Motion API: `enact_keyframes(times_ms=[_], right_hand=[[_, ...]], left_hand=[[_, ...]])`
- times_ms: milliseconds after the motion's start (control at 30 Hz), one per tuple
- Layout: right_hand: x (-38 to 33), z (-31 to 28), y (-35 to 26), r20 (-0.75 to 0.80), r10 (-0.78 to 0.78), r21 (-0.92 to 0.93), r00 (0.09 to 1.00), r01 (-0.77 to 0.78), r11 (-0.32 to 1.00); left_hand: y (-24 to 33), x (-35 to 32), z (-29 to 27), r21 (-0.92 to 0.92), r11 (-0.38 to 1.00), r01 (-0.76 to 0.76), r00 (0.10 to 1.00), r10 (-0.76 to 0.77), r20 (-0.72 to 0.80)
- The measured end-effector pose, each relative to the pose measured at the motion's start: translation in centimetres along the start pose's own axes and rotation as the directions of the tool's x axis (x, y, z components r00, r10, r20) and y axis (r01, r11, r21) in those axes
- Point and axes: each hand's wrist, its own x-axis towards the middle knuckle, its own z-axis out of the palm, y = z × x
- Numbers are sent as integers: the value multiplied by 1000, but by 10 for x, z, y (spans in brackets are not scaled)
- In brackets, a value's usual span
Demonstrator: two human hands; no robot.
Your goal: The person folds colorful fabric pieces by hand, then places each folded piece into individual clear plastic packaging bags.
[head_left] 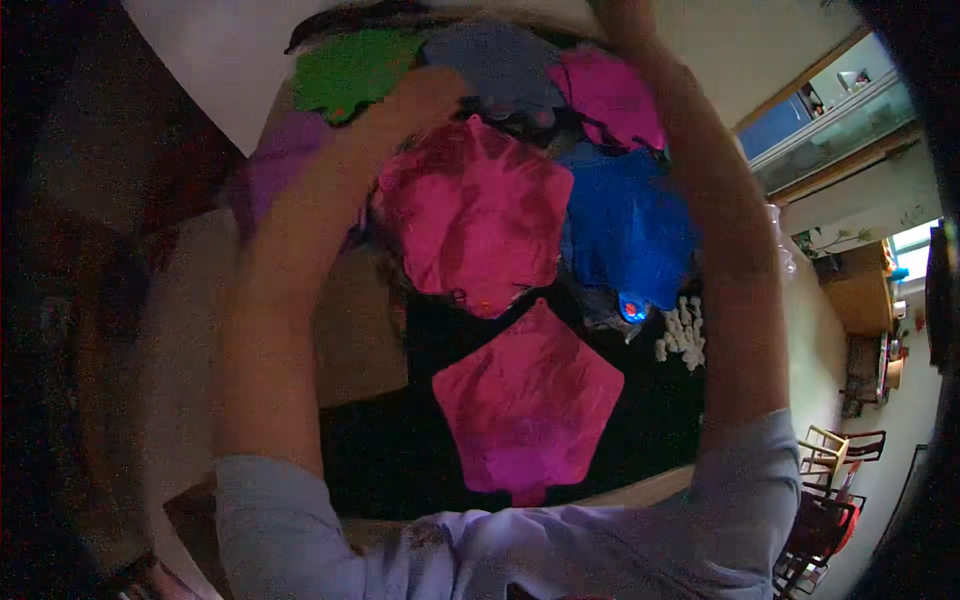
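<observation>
My left hand (437,92) reaches to the upper edge of a crumpled pink sheet-like piece (485,210), between a green piece (355,70) and a grey-blue piece (495,65). Its fingers are dim and smeared, so a grip cannot be made out. My right arm stretches up past a magenta piece (612,97), and my right hand (625,18) is at the top edge, blurred and partly cut off. Closer to my body lies a flat pink five-sided piece (530,400) with a small tab at its lower end.
A shiny blue piece (630,230) lies right of the crumpled pink one, above a white branching object (683,335). A purple piece (285,165) is partly behind my left forearm. Everything rests on a black surface (380,455), beside a brown panel (360,330). Chairs (830,500) stand far right.
</observation>
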Motion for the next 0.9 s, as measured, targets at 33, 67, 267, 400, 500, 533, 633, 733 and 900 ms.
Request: enact_keyframes(times_ms=[33, 67, 267, 400, 500, 533, 633, 733, 900], right_hand=[[5, 39, 55, 86, -250, -317, 964, 264, 911], [-8, 72, 73, 166, -239, -302, 957, 280, 911], [-48, 144, 94, 346, -501, 117, 793, 493, 862], [-81, 141, 25, 371, -346, 283, 862, 250, 926], [-79, 140, 33, 393, -336, 257, 856, 248, 934], [-73, 147, 44, 395, -329, 163, 858, 288, 944], [-70, 165, 60, 450, -311, 112, 837, 292, 950], [-67, 175, 100, 484, -326, 104, 812, 316, 943], [-63, 165, 48, 473, -343, 384, 811, 161, 909]], left_hand=[[33, 15, -5, -117, 993, -4, 999, -1, -43], [39, 19, -4, -119, 993, 5, 999, -9, -39], [31, 76, 6, 153, 988, 12, 1000, -16, 25], [16, 35, 26, -114, 983, 142, 989, -146, -31], [9, 36, 23, -252, 962, 100, 948, -170, -271], [7, 43, 21, -358, 926, 118, 937, -223, -270], [-9, 50, 7, -395, 903, 169, 985, -170, 33], [11, 58, 6, -425, 892, 156, 986, -163, 21], [-15, 42, 22, -282, 941, 185, 945, -249, -211]])
